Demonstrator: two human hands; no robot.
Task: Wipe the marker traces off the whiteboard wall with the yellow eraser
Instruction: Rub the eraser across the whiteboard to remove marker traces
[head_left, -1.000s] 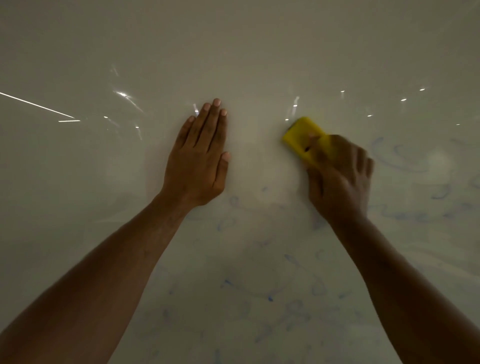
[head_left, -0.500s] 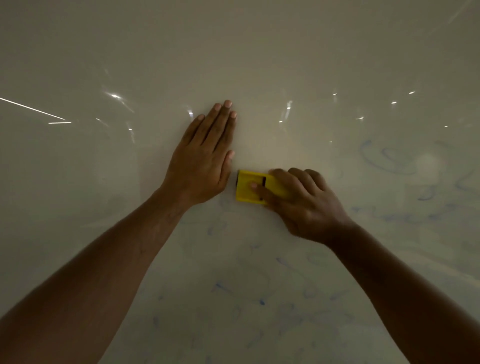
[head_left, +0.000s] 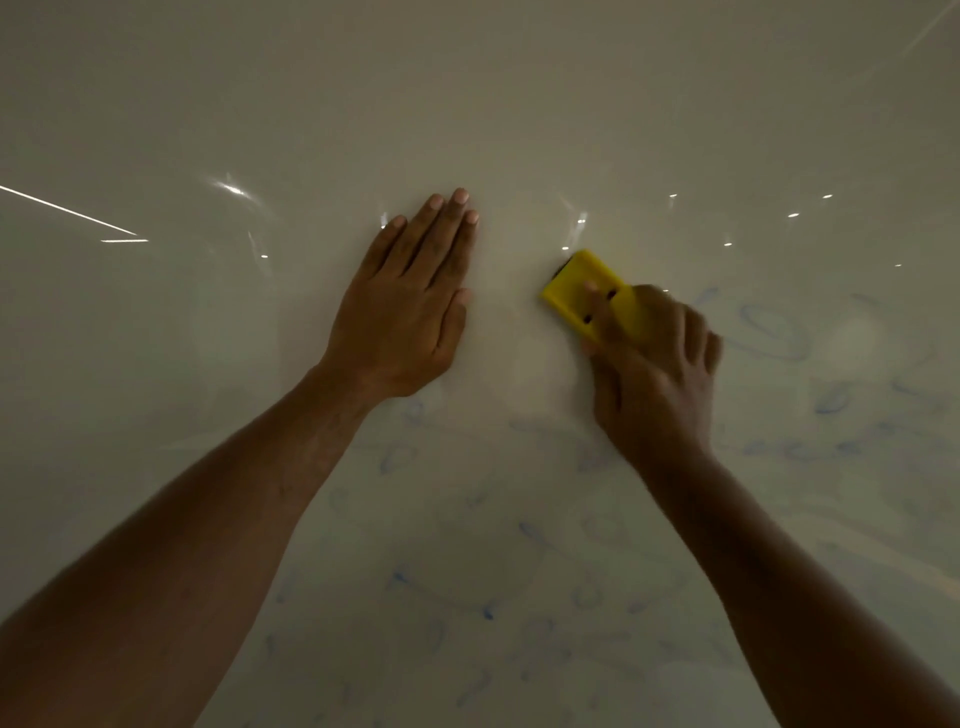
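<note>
The room is dim, and the glossy whiteboard wall (head_left: 519, 93) catches small glints of ceiling light across its upper half. The left hand (head_left: 402, 306) lies flat against the board, fingers straight and together, doing no more than bracing. Just to its right, a clear gap away, the right hand (head_left: 652, 374) grips the yellow eraser (head_left: 582, 291) — thumb across its back, fingers curled over the far edge — and presses it to the wall. The eraser's long axis tilts up and to the left, its free end pointing toward the bracing hand. The patch between the two hands looks pale and mostly clean. The faint blue marker traces (head_left: 769, 332) lie the other way: loops to the right of the eraser hand, and a wide scatter of scribbles lower down, beneath both forearms. So the work, I'd judge, sits right and downward of the eraser — well within the right hand's reach, with much of the wall not yet wiped.
</note>
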